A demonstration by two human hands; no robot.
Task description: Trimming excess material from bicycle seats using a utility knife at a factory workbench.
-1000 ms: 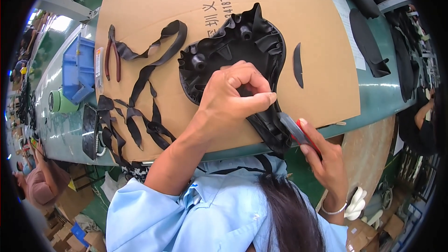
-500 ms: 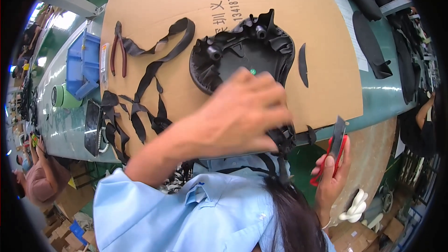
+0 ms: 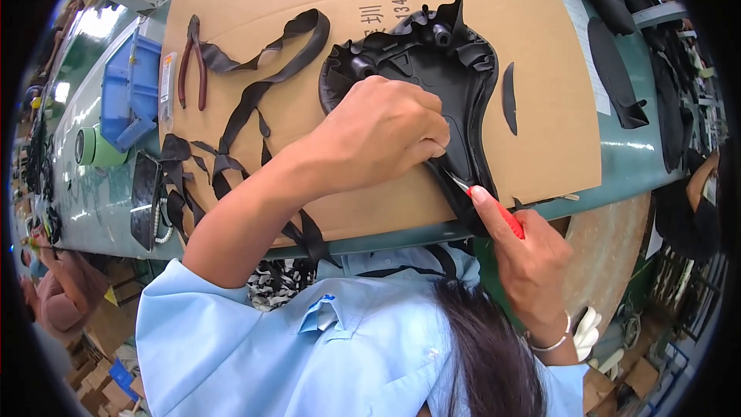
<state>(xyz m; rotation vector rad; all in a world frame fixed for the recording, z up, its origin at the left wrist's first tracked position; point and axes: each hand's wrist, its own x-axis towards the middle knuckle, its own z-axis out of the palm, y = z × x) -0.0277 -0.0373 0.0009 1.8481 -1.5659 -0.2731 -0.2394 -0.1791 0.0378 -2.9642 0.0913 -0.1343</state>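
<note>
A black saddle (image 3: pixel 432 77) lies underside up on a cardboard sheet (image 3: pixel 255 127), its wide end away from me. Loose black cover material (image 3: pixel 471 54) puckers around the wide end's rim. My left hand (image 3: pixel 390 131) reaches across the saddle, fingers closed in a pinch by the near left rim. What sits between those fingertips is hidden. In my right hand (image 3: pixel 529 259) is a red-handled utility knife (image 3: pixel 505 218), its blade tip at the saddle's narrow near end, close to my left fingers. Whether the blade is in the material cannot be made out.
Black fabric strips (image 3: pixel 255 100) and red-handled pliers (image 3: pixel 193 66) lie left of the saddle. A curved black scrap (image 3: pixel 509 99) is on its right. Beyond the cardboard are a blue bin (image 3: pixel 131 93), a phone (image 3: pixel 145 201) and black pieces (image 3: pixel 614 69). Someone sits far left.
My right hand has swung the knife in from the right to the saddle's narrow end. My left hand, blurred and spread before, has closed into a pinch near the rim.
</note>
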